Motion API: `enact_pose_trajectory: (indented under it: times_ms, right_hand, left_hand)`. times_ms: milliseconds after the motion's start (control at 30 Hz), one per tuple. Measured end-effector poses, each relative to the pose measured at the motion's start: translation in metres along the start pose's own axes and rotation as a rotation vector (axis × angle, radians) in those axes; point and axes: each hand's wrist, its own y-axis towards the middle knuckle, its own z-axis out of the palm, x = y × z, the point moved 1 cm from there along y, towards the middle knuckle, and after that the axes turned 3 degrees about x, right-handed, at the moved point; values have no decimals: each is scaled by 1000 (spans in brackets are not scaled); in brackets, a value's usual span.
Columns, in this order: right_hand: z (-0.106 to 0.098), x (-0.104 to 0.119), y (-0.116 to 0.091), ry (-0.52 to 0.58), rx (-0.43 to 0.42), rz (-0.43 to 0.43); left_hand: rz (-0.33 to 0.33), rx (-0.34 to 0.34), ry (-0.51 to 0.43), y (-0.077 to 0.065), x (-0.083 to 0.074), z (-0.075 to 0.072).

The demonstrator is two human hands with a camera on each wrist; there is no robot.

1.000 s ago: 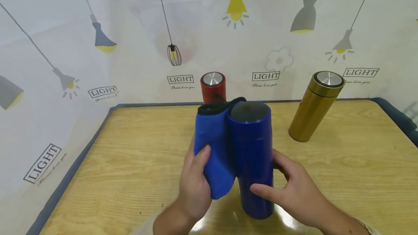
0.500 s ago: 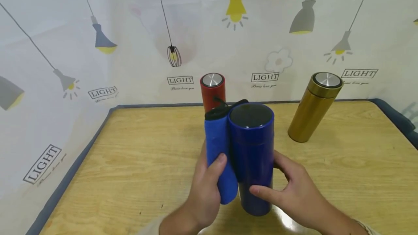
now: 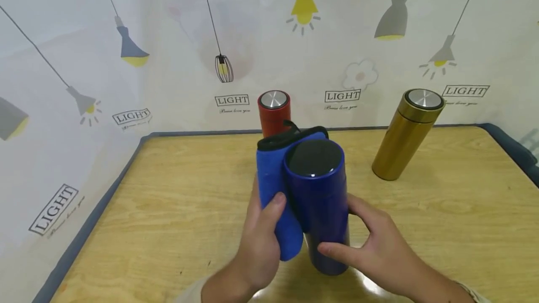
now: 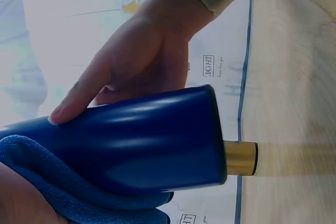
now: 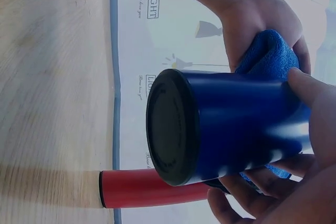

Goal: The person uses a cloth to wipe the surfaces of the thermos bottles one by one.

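A dark blue vacuum flask [image 3: 322,209] with a dark, flat top is held tilted, its black base [image 5: 168,127] off the table in the right wrist view. My right hand [image 3: 385,247] grips its lower body from the right, the thumb across the near side. My left hand [image 3: 261,244] holds a folded blue cloth [image 3: 271,172] with black edging, thumb over its near face. The cloth lies against the flask's left side; in the left wrist view, the fleecy cloth [image 4: 47,174] touches the flask along its length. The left fingers behind the cloth are hidden in the head view.
Behind the cloth stands a red flask [image 3: 274,116] with a silver lid, partly hidden. A gold flask [image 3: 406,139] stands at the right rear. The wooden table [image 3: 177,209] meets a lamp-printed backdrop [image 3: 177,88] along its back and left edges.
The blue flask's top has tipped left and toward me. My left hand and the cloth moved right, then slightly back left, along its side. The red and gold flasks stay put.
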Motion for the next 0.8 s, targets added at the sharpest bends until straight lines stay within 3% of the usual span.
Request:
enact_pose_trajectory:
  times_ms: [133, 300, 567, 800]
  right_hand:
    - [-1, 1, -1, 26, -20, -6]
    - [-2, 2, -1, 70, -61, -3]
    - [0, 1, 0, 92, -97, -30]
    - [-3, 1, 0, 81, -117, -67]
  left_hand:
    - [1, 38, -41, 0, 3, 2]
    - [-15, 38, -24, -2, 8, 3]
    - [75, 4, 22, -2, 7, 0]
    - [14, 24, 26, -2, 9, 3]
